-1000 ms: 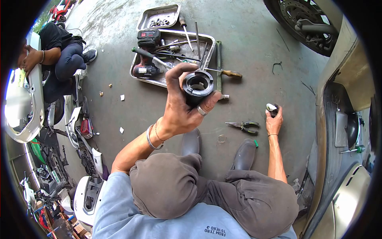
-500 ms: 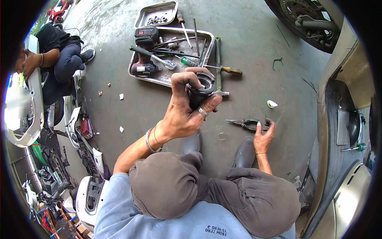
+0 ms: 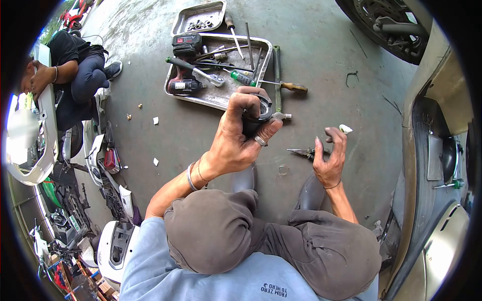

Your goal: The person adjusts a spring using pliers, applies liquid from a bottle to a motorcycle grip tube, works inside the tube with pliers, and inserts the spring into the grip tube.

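Note:
My left hand (image 3: 233, 138) is closed around a black cylindrical part (image 3: 264, 109) with a ring-shaped open end facing up. Most of its body is hidden by my fingers and palm. My right hand (image 3: 330, 158) is raised above the floor with thumb and fingers apart, and nothing shows in it. Behind and beneath it lie pliers (image 3: 301, 152), partly covered by the hand. A small white piece (image 3: 345, 129) is just past my right fingertips, and a thin wire ring (image 3: 283, 170) lies on the floor between my shoes.
A metal tray (image 3: 216, 103) ahead holds a cordless impact driver (image 3: 187, 46), a ratchet (image 3: 213, 79) and several other tools. Behind it is a smaller tray (image 3: 200, 30) with sockets. A motorbike wheel (image 3: 376, 25) is at upper right. Another person (image 3: 75, 75) crouches at left beside bike parts.
My right hand has risen forward from beside the pliers and now covers their handles. My left hand keeps its hold, and the black part has tilted slightly.

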